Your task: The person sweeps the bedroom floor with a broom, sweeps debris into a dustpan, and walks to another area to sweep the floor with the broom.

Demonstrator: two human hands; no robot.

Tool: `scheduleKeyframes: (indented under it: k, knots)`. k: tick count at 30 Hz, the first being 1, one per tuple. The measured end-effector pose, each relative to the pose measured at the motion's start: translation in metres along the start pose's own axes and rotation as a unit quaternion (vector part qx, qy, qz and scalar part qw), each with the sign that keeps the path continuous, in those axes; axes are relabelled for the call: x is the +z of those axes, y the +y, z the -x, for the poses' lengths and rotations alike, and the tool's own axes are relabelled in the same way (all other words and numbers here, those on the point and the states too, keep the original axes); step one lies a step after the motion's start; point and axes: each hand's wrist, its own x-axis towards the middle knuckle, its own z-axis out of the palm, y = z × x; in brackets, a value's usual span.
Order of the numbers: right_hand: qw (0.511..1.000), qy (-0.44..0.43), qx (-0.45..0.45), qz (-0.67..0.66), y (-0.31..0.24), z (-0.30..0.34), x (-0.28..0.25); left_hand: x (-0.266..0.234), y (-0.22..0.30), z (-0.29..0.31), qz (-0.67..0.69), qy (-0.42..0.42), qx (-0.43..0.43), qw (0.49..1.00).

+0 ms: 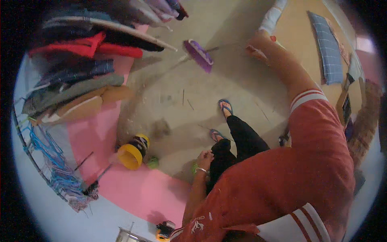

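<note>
My right arm reaches out to the upper right, and my right hand (pixel 260 47) is closed around the thin handle of a broom (pixel 198 55). The broom's purple head rests on the floor, left of the hand. A long white thing (pixel 274 17) sticks out beyond the same hand; its kind is unclear. A small red spot shows beside the hand. My left hand (pixel 205 158), with a bracelet at the wrist, hangs low by my knee, fingers curled and nothing visible in them. Thin dark bits (pixel 186 100) lie on the floor between the broom and my sandalled feet.
Clothes on hangers (pixel 92 48) hang along the left, above blue hangers (pixel 48 149). A yellow and black bucket (pixel 132 154) stands by the pink wall (pixel 141 189), with a green thing beside it. At right is a tan surface (pixel 300 44) with a folded checked cloth (pixel 327 48).
</note>
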Motion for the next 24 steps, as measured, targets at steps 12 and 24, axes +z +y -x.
scheduleKeyframes:
  k: [12,24]
  knots:
    - [0.847,-0.207,0.284,-0.398,-0.121,0.322,0.093,-0.11,0.12,-0.076,-0.429,-0.082,0.099,0.894]
    - [0.284,-0.125,0.501,-0.808,-0.476,0.282,0.197,-0.209,0.306,-0.227,-0.586,-0.193,0.065,0.785]
